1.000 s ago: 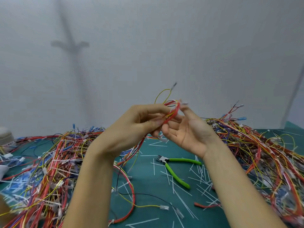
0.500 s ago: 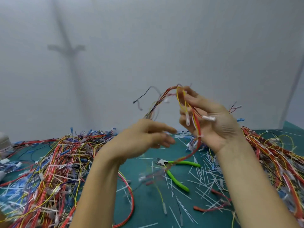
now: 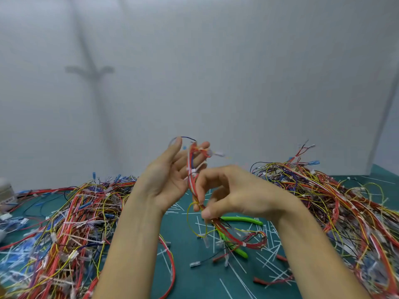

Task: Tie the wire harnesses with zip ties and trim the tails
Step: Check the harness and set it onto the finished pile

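Midair, right hand pinches wire harness; left hand, fingers straight, touches it.

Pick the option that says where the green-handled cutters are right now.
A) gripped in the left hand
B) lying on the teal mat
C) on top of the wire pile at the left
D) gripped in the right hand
B: the green-handled cutters lie on the teal mat, below the wire harness that the right hand pinches. The left hand holds no tool.
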The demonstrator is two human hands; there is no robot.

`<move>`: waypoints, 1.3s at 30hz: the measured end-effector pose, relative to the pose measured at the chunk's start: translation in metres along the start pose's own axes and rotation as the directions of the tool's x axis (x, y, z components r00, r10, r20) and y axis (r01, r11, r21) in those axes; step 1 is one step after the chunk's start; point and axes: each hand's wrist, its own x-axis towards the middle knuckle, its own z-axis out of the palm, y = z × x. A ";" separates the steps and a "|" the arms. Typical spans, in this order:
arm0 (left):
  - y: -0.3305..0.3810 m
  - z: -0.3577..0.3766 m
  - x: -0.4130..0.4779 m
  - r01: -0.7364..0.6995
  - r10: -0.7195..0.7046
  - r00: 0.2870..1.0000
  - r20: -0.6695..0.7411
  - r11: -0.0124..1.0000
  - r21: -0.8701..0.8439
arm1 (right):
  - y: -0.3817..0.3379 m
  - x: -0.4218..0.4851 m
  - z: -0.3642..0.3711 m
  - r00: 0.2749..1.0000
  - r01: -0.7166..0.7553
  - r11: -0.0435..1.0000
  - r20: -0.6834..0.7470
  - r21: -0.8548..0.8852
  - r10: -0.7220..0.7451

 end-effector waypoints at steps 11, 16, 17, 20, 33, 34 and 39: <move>-0.008 0.003 -0.007 -0.335 0.338 0.936 0.097 0.776 0.534 | 0.012 0.008 -0.017 0.776 -0.179 0.982 -0.621 -0.052 0.109; -0.015 0.013 -0.008 -0.336 0.308 0.939 0.156 0.709 0.621 | -0.011 0.006 -0.014 0.735 0.212 0.967 -0.674 0.138 -0.065; -0.015 0.014 -0.009 -0.346 0.305 0.936 0.177 0.697 0.629 | -0.013 0.005 -0.012 0.729 0.222 0.966 -0.681 0.136 -0.072; -0.014 0.015 -0.010 -0.375 0.304 0.924 0.232 0.599 0.708 | -0.014 0.007 -0.008 0.673 0.227 0.960 -0.739 0.162 -0.034; 0.014 0.002 -0.021 -0.284 0.329 0.944 0.011 0.799 0.530 | -0.023 -0.003 -0.015 0.692 0.310 0.907 -0.721 0.285 -0.010; 0.014 0.003 -0.021 -0.285 0.349 0.936 -0.039 0.820 0.496 | -0.024 -0.003 -0.015 0.697 0.314 0.902 -0.717 0.295 -0.008; 0.018 0.003 -0.023 -0.301 0.317 0.948 -0.030 0.922 0.244 | -0.023 -0.005 -0.018 0.726 0.319 0.883 -0.688 0.345 0.006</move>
